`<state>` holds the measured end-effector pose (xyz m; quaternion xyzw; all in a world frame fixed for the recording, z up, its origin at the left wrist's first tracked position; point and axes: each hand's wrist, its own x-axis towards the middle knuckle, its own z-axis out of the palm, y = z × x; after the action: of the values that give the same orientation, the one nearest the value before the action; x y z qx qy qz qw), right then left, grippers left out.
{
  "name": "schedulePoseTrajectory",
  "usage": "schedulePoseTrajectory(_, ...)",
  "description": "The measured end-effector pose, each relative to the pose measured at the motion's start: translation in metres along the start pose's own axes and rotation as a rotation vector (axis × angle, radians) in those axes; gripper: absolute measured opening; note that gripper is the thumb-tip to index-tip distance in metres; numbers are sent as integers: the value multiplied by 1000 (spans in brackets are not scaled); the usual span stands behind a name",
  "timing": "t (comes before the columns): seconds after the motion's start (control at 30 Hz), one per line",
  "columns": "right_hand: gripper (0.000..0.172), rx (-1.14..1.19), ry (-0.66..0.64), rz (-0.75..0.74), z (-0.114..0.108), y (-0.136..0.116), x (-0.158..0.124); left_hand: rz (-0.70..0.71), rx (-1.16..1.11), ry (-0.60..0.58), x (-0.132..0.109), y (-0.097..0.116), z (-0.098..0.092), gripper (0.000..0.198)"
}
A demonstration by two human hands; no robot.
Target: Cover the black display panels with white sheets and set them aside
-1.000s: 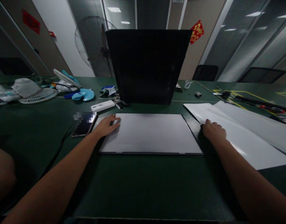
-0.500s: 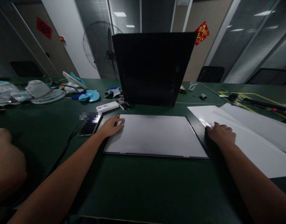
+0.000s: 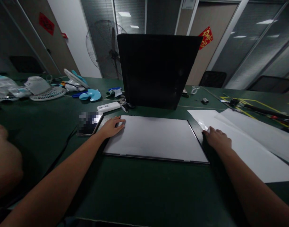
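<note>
A flat white rectangular panel (image 3: 156,138) with a thin dark frame lies on the green table. My left hand (image 3: 112,127) rests on its upper left corner, fingers spread and palm down. Right of the panel, apart from it, lie overlapping large white sheets (image 3: 243,151). My right hand (image 3: 217,138) is at the left edge of the upper sheet, its fingers curled onto it; the fingertips are partly hidden. Behind the panel a large black screen-like board (image 3: 158,71) stands upright.
Left of my left hand are a phone (image 3: 90,124) and a white stick-shaped device (image 3: 108,107). Fan parts, including a blue fan blade (image 3: 90,95) and white grille (image 3: 48,94), lie at the back left. Another person's arm (image 3: 6,160) reaches in at left. Black tubing (image 3: 264,110) lies at right.
My right hand has shifted slightly left toward the panel, and the white sheet appears to have moved a little with it. My left hand stays on the panel's corner. The camera view has tilted slightly.
</note>
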<state>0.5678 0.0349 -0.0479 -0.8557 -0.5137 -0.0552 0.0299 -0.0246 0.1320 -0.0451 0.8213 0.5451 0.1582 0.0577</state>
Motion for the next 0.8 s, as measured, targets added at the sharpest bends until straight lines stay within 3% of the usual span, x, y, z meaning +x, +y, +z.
schedulePoseTrajectory(0.6, 63, -54, 76, -38, -1, 1, 0, 2, -18, 7, -2, -3, 4, 58)
schedulePoseTrajectory(0.8, 65, 38, 93, 6, -17, 8, -3, 6, 2, -1, -2, -3, 3, 59)
